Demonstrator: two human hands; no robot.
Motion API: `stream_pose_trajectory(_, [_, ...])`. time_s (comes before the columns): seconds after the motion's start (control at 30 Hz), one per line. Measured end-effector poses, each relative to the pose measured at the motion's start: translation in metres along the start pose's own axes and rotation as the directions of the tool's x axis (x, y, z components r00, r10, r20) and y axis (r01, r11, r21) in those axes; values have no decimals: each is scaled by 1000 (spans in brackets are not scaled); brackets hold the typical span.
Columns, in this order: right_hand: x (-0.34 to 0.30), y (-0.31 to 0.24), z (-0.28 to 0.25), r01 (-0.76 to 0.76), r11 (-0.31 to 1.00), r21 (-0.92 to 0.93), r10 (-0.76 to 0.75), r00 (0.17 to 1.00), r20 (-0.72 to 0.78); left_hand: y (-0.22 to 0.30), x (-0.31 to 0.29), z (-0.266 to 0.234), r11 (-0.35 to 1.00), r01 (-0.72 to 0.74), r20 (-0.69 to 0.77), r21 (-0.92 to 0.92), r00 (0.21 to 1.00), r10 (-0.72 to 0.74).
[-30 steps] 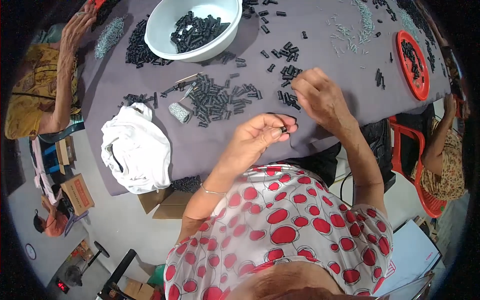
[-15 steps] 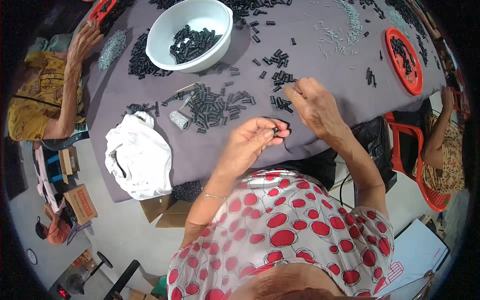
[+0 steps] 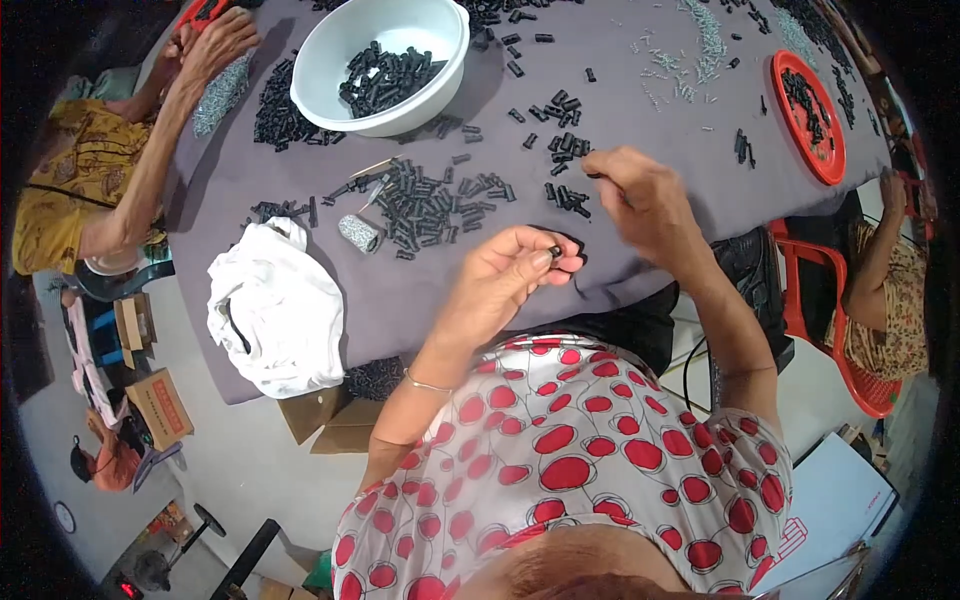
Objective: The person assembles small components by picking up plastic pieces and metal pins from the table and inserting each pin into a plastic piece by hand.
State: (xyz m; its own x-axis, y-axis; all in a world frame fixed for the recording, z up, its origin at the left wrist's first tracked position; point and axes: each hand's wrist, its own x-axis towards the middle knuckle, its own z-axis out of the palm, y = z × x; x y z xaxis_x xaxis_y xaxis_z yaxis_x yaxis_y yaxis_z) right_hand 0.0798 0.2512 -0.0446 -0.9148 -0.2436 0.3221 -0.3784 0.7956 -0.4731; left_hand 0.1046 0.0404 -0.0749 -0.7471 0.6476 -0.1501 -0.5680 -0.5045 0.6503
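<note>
My left hand is closed above the near edge of the cloth, with a small black plastic part pinched between thumb and fingers. To its right, my right hand hovers beside a small group of similar parts, its fingers pinched together. A dark piece shows at its fingertips, apparently another black part. Left of my hands lies a larger heap of these parts. Next to that heap is a silvery speckled cylinder with thin sticks near it.
A white bowl holding black parts stands at the back left. A crumpled white cloth lies at the near left. Small screws are scattered farther back, near a red tray. A co-worker's hand works at the far left; another person sits right.
My right hand has shifted slightly right, a dark piece now showing at its fingertips. My left hand stays nearly in place with its part. The left co-worker's hand has moved right.
</note>
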Motion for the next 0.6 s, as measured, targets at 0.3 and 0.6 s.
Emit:
stream_pose_trajectory(0.3, [-5,2,0,-225,832,507,271,962,-18,2,0,0,1000,8,-3,-14,1000,-8])
stream_pose_trajectory(0.6, [-11,-4,-6,-446,391,805,469,849,243,0,-2,5,1000,-20,-86,24,996,22])
